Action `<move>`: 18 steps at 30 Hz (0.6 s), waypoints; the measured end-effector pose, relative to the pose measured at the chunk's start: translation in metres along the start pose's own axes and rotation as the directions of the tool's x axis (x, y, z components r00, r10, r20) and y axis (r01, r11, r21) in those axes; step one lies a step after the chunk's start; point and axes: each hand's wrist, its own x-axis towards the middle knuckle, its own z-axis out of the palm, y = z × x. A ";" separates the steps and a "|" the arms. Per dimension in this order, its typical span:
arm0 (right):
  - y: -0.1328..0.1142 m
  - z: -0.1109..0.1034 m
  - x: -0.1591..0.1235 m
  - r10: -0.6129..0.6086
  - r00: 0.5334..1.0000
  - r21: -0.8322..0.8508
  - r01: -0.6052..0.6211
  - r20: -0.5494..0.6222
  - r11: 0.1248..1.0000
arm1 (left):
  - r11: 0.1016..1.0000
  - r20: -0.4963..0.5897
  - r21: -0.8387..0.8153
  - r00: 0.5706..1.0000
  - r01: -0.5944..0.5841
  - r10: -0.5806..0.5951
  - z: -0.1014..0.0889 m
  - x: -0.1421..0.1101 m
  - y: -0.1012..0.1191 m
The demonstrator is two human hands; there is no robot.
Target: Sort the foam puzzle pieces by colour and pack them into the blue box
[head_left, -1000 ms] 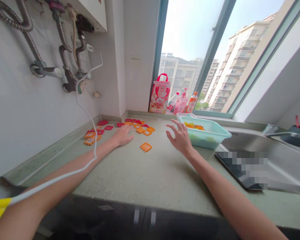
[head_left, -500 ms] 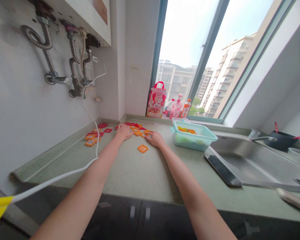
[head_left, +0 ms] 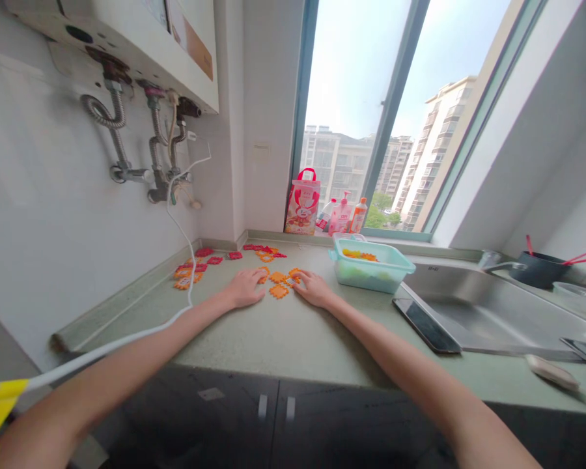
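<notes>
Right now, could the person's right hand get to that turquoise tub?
Probably yes: the right hand rests on the orange tiles, and only bare green counter lies between it and the turquoise tub.

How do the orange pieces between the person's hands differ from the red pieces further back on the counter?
The orange pieces lie gathered between the left hand and right hand, which touch them; the red pieces lie untouched near the wall. The orange pieces sit closer to the counter's front edge, and the red ones are strung out in a looser row. Both look like flat, notched-edge tiles lying flat on the green countertop.
</notes>
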 end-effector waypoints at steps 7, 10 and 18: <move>-0.001 -0.006 -0.026 -0.150 0.989 0.089 0.151 -0.022 0.985 | 0.964 0.001 -0.246 0.995 -0.100 0.104 -0.006 0.011 -0.015; -0.003 -0.008 -0.025 -0.137 0.990 0.095 0.139 -0.026 0.986 | 0.980 -0.039 -0.198 0.999 0.006 -0.014 0.002 0.049 -0.036; -0.005 -0.017 -0.024 -0.126 0.992 0.092 0.126 -0.005 0.988 | 0.980 -0.012 -0.168 0.993 0.111 -0.115 0.027 0.118 -0.057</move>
